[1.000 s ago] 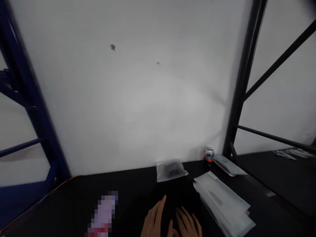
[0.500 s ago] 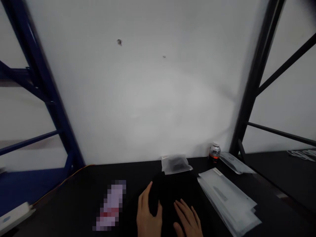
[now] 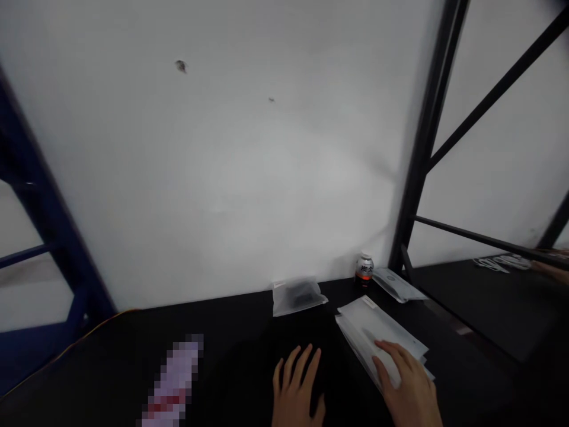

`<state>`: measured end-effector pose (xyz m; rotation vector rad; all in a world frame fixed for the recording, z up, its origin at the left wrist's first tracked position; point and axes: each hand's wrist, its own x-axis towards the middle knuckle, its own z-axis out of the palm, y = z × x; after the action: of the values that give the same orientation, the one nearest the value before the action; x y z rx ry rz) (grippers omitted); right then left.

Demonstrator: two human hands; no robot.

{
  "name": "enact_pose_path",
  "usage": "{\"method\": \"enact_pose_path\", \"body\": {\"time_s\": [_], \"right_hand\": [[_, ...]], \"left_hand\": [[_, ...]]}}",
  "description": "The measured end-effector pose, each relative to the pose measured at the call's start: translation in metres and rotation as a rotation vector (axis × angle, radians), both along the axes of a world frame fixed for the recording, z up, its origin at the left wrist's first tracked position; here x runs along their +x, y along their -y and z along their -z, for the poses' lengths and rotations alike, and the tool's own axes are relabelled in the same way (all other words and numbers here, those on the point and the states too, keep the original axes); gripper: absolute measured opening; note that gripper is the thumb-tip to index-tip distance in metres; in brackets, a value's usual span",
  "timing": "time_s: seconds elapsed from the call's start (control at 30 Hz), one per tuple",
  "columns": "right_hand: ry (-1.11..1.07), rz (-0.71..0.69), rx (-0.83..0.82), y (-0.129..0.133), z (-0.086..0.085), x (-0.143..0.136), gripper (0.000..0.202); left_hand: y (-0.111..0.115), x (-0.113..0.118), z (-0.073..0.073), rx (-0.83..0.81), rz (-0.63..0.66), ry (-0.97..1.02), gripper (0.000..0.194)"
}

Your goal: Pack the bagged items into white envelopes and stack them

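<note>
My left hand (image 3: 297,388) is over something black at the lower middle, fingers spread and nothing gripped. What is black cloth and what is tabletop there is hard to tell apart. My right hand (image 3: 411,382) reaches onto a stack of frosted plastic bags (image 3: 367,317), with its fingers stretched across the top bag and the thumb apart. Beyond my left hand, against the wall, lies a frosted bag (image 3: 296,296) with something dark inside.
A small bottle (image 3: 364,270) with a silver and orange label stands by another frosted bag (image 3: 397,284). A blurred-out purple item (image 3: 171,379) lies left on the black table (image 3: 222,326). Black rack posts (image 3: 420,136) rise at right. Another person's hand (image 3: 551,271) is near white cables (image 3: 502,262).
My right hand has moved right, from the black item onto the stack of bags. My left hand has spread its fingers. The view has turned to the right.
</note>
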<state>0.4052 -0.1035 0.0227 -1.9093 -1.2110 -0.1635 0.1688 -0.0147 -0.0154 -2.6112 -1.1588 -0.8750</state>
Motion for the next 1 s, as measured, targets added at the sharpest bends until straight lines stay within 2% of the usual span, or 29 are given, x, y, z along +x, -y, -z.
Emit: {"method": "enact_pose_path", "body": {"time_s": [0.07, 0.2, 0.33, 0.43, 0.53, 0.63, 0.73, 0.8, 0.87, 1.0], "right_hand": [[0.000, 0.096, -0.120, -0.001, -0.006, 0.010, 0.046], [-0.067, 0.117, -0.279, -0.004, -0.007, 0.013, 0.053], [-0.155, 0.114, -0.328, -0.003, -0.003, 0.014, 0.048], [-0.146, 0.096, -0.247, -0.004, 0.003, 0.024, 0.041], [-0.098, 0.106, -0.109, -0.008, 0.006, 0.034, 0.040], [-0.037, 0.067, 0.046, -0.016, 0.000, 0.025, 0.037], [0.122, -0.118, 0.265, -0.027, -0.010, -0.012, 0.023], [0.281, -0.242, 0.393, -0.032, -0.018, -0.047, 0.016], [0.343, -0.321, 0.481, -0.035, -0.024, -0.080, 0.015], [0.343, -0.416, 0.516, -0.036, -0.031, -0.115, 0.017]], "left_hand": [[-0.002, -0.001, 0.004, 0.038, 0.001, -0.015, 0.088], [-0.004, 0.002, 0.017, 0.077, -0.042, -0.001, 0.094], [-0.008, 0.005, 0.027, 0.027, -0.041, 0.001, 0.098], [-0.008, 0.002, 0.023, -0.043, -0.013, 0.026, 0.100], [-0.005, -0.003, 0.006, -0.111, 0.009, 0.076, 0.101], [0.001, -0.008, -0.026, -0.104, 0.025, 0.165, 0.083], [0.003, -0.015, -0.064, 0.001, 0.008, 0.254, 0.061], [0.001, -0.024, -0.083, 0.052, -0.011, 0.242, 0.055], [-0.002, -0.037, -0.092, 0.041, -0.006, 0.184, 0.053], [-0.007, -0.070, -0.089, -0.080, -0.025, 0.142, 0.045]]}}
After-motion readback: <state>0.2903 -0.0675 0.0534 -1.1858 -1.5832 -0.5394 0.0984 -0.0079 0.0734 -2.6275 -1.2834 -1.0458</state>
